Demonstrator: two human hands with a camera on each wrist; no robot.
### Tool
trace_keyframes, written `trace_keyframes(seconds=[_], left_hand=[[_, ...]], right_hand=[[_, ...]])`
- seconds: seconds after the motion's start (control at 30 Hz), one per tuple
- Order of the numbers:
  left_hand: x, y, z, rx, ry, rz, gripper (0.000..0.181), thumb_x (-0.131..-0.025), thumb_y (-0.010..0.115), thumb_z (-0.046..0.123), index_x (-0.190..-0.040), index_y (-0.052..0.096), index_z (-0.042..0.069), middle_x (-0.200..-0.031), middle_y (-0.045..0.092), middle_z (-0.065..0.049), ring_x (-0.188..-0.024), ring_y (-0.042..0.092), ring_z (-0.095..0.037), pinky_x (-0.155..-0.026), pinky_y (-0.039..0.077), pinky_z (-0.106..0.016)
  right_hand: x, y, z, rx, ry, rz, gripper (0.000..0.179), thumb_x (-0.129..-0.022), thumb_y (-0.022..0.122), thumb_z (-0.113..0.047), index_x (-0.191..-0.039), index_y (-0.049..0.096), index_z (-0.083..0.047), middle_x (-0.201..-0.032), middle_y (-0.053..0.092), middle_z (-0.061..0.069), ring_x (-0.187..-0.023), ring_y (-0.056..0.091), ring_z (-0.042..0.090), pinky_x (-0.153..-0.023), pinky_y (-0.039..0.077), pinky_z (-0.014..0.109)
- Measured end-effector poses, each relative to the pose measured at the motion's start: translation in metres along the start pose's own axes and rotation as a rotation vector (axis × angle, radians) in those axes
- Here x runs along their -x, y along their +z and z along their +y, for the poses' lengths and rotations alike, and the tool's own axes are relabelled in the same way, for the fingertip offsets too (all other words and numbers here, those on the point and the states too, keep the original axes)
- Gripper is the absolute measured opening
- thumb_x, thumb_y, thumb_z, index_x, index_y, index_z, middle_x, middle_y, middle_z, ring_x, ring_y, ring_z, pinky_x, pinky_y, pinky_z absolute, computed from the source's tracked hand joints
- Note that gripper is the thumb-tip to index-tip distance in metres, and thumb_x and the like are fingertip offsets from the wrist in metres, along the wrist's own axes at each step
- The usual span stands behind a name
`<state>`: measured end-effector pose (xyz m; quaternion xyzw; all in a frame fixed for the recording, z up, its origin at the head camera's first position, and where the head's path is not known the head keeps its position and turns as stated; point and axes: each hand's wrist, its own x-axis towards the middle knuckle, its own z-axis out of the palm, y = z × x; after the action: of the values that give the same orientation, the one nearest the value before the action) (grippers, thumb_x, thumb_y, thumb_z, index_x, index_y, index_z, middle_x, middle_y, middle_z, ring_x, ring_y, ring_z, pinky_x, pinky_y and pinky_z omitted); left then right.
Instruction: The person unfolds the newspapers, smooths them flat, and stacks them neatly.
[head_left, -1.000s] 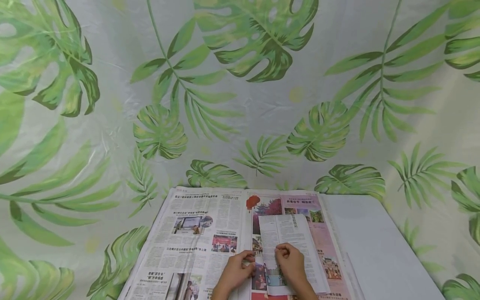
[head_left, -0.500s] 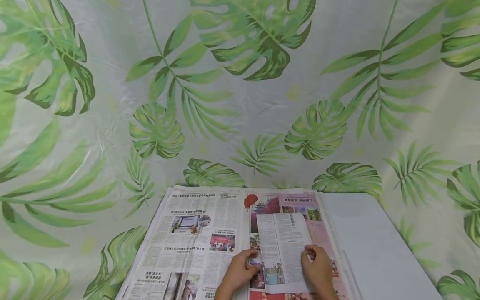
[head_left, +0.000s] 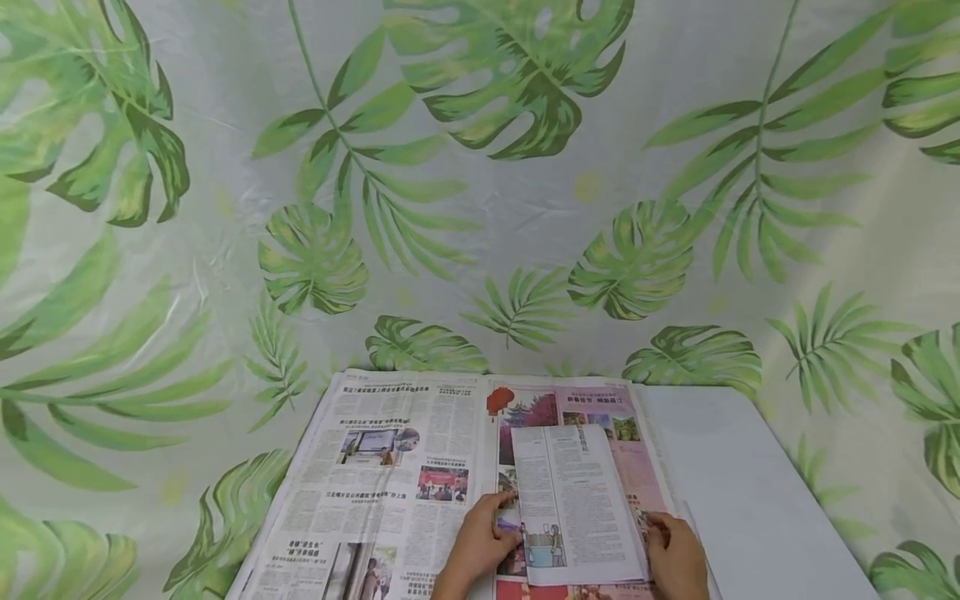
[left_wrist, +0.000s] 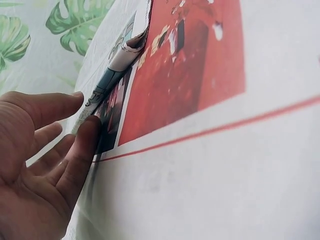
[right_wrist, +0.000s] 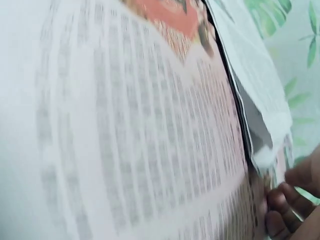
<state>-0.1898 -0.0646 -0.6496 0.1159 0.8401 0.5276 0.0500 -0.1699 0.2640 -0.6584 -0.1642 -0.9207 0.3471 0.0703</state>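
A folded newspaper sheet [head_left: 573, 500] with columns of print and a small drawing lies on the right page of a large spread newspaper [head_left: 382, 517]. My left hand [head_left: 480, 537] is at its left edge, thumb and fingers apart. In the left wrist view the thumb and index fingertips of that left hand [left_wrist: 47, 145] lie right at the rounded fold of the folded sheet [left_wrist: 117, 62]. My right hand [head_left: 677, 554] is by the lower right edge, fingers bent. The right wrist view shows the right hand [right_wrist: 295, 205] with loosely bent fingertips down beside the paper's edge.
A plain white board or sheet [head_left: 750, 492] extends to the right of the newspaper. Behind the table hangs a pale curtain [head_left: 525, 217] printed with green leaves.
My right hand has moved right across the folded sheet, from its middle to beyond its right edge. The left hand stays at the left edge.
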Motion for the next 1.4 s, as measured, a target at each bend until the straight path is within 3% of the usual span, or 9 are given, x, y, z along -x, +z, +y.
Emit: trace_keyframes(seconds=[0.2, 0.3, 0.43, 0.67, 0.73, 0.9, 1.07, 1.23, 1.4], left_hand=[[0.0, 0.004, 0.003, -0.006, -0.014, 0.012, 0.064, -0.081, 0.079, 0.002, -0.142, 0.06, 0.009, -0.135, 0.063, -0.016, -0.054, 0.051, 0.001, -0.05, 0.047, -0.021], [0.001, 0.005, 0.005, 0.019, -0.02, -0.005, 0.062, -0.08, 0.08, 0.001, -0.139, 0.062, 0.009, -0.109, 0.071, -0.013, -0.054, 0.053, 0.0, -0.05, 0.047, -0.021], [0.001, 0.007, 0.005, 0.019, -0.031, -0.024, 0.06, -0.08, 0.083, 0.002, -0.136, 0.064, 0.008, -0.084, 0.066, -0.005, -0.053, 0.054, -0.001, -0.048, 0.048, -0.022], [-0.002, 0.009, 0.004, -0.083, 0.021, -0.012, 0.06, -0.077, 0.084, -0.001, -0.133, 0.066, 0.009, -0.136, 0.064, -0.014, -0.062, 0.053, 0.001, -0.058, 0.048, -0.019], [-0.003, 0.01, 0.005, -0.081, 0.024, -0.016, 0.06, -0.077, 0.082, -0.003, -0.133, 0.066, 0.009, -0.134, 0.065, -0.013, -0.063, 0.053, 0.001, -0.057, 0.048, -0.019], [-0.002, 0.011, 0.007, -0.077, 0.013, -0.03, 0.059, -0.076, 0.076, -0.008, -0.132, 0.067, 0.01, -0.104, 0.066, -0.007, -0.06, 0.05, 0.0, -0.051, 0.046, -0.02], [-0.001, 0.013, 0.007, -0.108, 0.027, -0.016, 0.06, -0.075, 0.07, -0.012, -0.13, 0.068, 0.009, -0.104, 0.066, -0.004, -0.057, 0.046, 0.002, -0.048, 0.043, -0.018], [-0.001, 0.017, 0.011, -0.095, 0.027, -0.025, 0.061, -0.073, 0.065, -0.016, -0.13, 0.068, 0.007, -0.085, 0.06, -0.004, -0.057, 0.044, 0.002, -0.048, 0.041, -0.018], [-0.003, 0.024, 0.013, -0.124, 0.074, -0.028, 0.055, -0.075, 0.066, -0.015, -0.127, 0.069, 0.005, -0.089, 0.064, -0.005, -0.066, 0.048, -0.001, -0.058, 0.042, -0.018]], right_hand=[[-0.003, -0.006, 0.011, 0.002, -0.022, -0.093, 0.028, -0.094, 0.065, -0.014, -0.117, 0.073, 0.0, -0.1, 0.069, 0.01, -0.082, 0.06, 0.016, -0.066, 0.044, 0.026], [-0.002, -0.006, 0.012, 0.005, -0.066, -0.097, 0.027, -0.092, 0.07, -0.015, -0.113, 0.075, 0.0, -0.097, 0.069, 0.008, -0.079, 0.059, 0.013, -0.064, 0.043, 0.023], [-0.002, -0.004, 0.011, 0.017, -0.084, -0.109, 0.029, -0.091, 0.073, -0.02, -0.113, 0.076, -0.002, -0.095, 0.069, 0.005, -0.076, 0.057, 0.011, -0.064, 0.043, 0.022], [0.0, -0.004, 0.002, -0.025, -0.06, -0.182, 0.034, -0.098, 0.066, -0.023, -0.122, 0.072, 0.0, -0.104, 0.075, 0.009, -0.086, 0.066, 0.014, -0.071, 0.051, 0.028], [0.0, -0.004, -0.001, -0.052, -0.042, -0.21, 0.037, -0.1, 0.062, -0.024, -0.127, 0.07, 0.001, -0.108, 0.076, 0.012, -0.089, 0.068, 0.017, -0.073, 0.053, 0.03], [0.0, -0.005, -0.006, -0.132, -0.004, -0.239, 0.038, -0.1, 0.065, -0.023, -0.129, 0.068, 0.0, -0.107, 0.075, 0.01, -0.088, 0.069, 0.014, -0.072, 0.053, 0.027], [0.002, -0.003, -0.011, -0.248, 0.053, -0.262, 0.039, -0.096, 0.069, -0.018, -0.129, 0.067, 0.002, -0.109, 0.075, 0.012, -0.087, 0.069, 0.012, -0.07, 0.053, 0.023], [0.005, 0.0, -0.02, -0.376, 0.113, -0.302, 0.048, -0.094, 0.067, -0.01, -0.137, 0.057, 0.009, -0.117, 0.071, 0.022, -0.093, 0.07, 0.019, -0.071, 0.056, 0.026], [0.006, 0.004, -0.021, -0.449, 0.106, -0.338, 0.051, -0.096, 0.061, -0.006, -0.141, 0.049, 0.015, -0.115, 0.072, 0.026, -0.09, 0.074, 0.024, -0.069, 0.06, 0.032]])
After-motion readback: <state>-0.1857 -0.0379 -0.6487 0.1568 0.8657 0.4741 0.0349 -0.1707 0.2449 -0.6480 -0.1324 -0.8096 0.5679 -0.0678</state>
